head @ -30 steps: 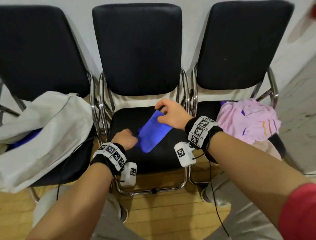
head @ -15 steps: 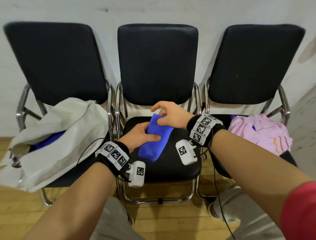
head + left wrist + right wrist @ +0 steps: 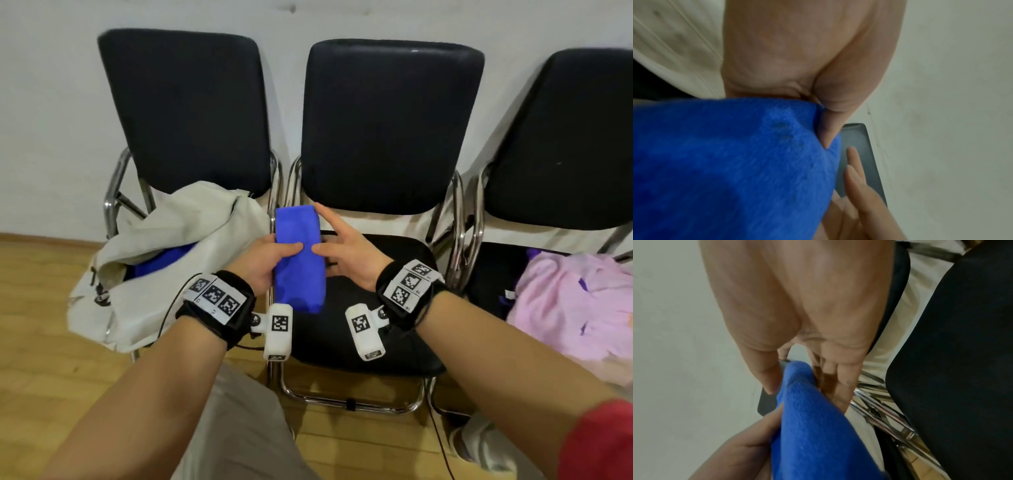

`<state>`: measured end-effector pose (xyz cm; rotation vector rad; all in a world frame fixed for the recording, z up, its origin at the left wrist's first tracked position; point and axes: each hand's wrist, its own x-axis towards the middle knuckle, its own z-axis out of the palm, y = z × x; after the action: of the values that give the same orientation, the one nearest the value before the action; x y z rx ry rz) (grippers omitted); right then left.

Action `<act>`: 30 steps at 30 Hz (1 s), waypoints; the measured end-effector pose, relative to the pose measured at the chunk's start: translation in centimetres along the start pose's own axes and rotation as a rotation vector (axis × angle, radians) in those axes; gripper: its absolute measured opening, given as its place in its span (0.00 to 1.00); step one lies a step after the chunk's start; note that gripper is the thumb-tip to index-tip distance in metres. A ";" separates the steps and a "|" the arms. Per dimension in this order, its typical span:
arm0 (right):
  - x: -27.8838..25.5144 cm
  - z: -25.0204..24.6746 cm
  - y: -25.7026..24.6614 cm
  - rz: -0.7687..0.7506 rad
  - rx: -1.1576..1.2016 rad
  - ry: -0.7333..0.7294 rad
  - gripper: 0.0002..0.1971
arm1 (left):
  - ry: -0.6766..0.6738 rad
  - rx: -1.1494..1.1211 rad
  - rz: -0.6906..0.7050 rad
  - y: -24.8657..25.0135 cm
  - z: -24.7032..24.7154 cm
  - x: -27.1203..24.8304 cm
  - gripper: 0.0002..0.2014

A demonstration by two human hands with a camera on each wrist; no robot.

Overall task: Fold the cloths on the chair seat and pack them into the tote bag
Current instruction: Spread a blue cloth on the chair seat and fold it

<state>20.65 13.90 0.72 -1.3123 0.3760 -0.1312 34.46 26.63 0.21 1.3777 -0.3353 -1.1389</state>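
Observation:
My left hand (image 3: 274, 257) grips a folded blue cloth (image 3: 298, 260), thumb across its front, and holds it upright in the air over the gap between the left and middle chairs. My right hand (image 3: 339, 250) is at the cloth's right edge with fingers straight and the thumb tip touching it. The left wrist view shows the blue cloth (image 3: 735, 162) under my left hand (image 3: 826, 129). Seen from the right wrist, the cloth (image 3: 813, 426) runs between thumb and fingers. The cream tote bag (image 3: 164, 246) lies open on the left chair, another blue cloth (image 3: 161, 260) inside.
Three black chairs with chrome frames stand side by side against a white wall. The middle chair seat (image 3: 359, 308) is below my hands. A heap of pink cloths (image 3: 575, 301) lies on the right chair. Below is wooden floor, with my knees near the chair fronts.
The blue cloth has risen off the middle seat and moved left toward the tote bag. My left hand now grips it, and my right hand's fingers have straightened beside it.

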 end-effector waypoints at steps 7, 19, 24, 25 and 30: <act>4.7 4.2 0.8 0.071 -0.038 -0.048 0.26 | 0.019 0.015 -0.017 1.6 -4.6 -0.4 0.12; 15.3 10.8 -0.8 0.121 -0.143 -0.047 0.26 | 0.587 -0.133 -0.087 3.5 -20.8 1.5 0.19; 18.3 13.1 1.4 0.248 -0.276 -0.106 0.25 | 0.536 -0.448 0.142 4.6 -22.8 3.2 0.26; 18.6 13.3 1.8 0.278 -0.303 -0.125 0.25 | 0.514 -0.540 0.211 5.3 -23.3 3.3 0.25; 20.5 14.7 2.6 0.380 -0.438 -0.231 0.23 | 0.374 -0.999 0.426 8.8 -26.1 2.7 0.30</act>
<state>44.46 21.82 -2.76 -1.6389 0.4653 0.4412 59.61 38.16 0.45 0.5533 0.2046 -0.5210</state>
